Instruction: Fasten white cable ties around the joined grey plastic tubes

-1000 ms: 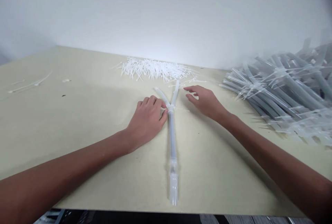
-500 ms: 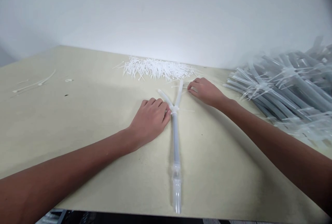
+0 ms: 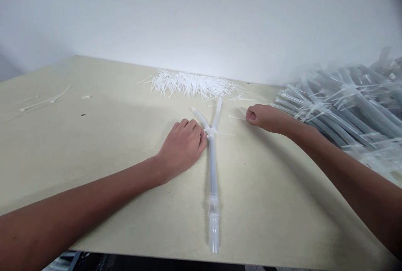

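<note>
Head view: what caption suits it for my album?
Left-hand grip at a Y-shaped tube, right-hand grip pinching thin white ties, a tie pile behind.

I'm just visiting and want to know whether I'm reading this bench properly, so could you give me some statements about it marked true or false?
1. A pile of translucent grey plastic tubes lies on the right. True.
2. The left hand is at the fork of a Y-shaped translucent plastic tube. True.
3. The Y's two branches point toward the person. False: they point away.
4. A heap of thin white plastic ties lies near the wall. True.
5. The right hand is spread flat. False: its fingers are curled, with thin white strips poking out.
</note>
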A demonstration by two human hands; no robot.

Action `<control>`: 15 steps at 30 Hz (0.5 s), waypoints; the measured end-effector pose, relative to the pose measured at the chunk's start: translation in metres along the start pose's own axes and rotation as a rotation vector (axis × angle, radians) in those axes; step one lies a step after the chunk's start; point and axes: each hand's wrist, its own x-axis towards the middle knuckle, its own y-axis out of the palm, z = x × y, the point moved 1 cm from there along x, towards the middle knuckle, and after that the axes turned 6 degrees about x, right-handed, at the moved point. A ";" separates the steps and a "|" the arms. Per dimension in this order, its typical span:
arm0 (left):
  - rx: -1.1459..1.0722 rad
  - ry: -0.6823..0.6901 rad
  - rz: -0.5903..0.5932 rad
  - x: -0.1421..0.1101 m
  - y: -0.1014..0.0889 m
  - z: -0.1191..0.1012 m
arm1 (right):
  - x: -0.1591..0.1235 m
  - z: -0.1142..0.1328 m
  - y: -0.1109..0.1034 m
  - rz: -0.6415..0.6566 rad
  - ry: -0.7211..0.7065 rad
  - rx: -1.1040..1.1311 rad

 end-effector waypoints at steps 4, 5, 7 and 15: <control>0.020 -0.038 -0.026 0.000 0.002 0.001 | -0.001 -0.001 0.002 0.015 0.062 -0.009; 0.027 -0.046 -0.035 -0.001 0.003 0.001 | -0.002 -0.001 0.003 0.012 0.072 -0.011; 0.034 -0.052 -0.048 -0.001 0.005 0.002 | -0.004 -0.001 0.003 -0.001 0.084 -0.016; -0.042 -0.062 -0.108 0.000 0.003 0.002 | -0.017 0.001 0.008 -0.118 0.042 -0.061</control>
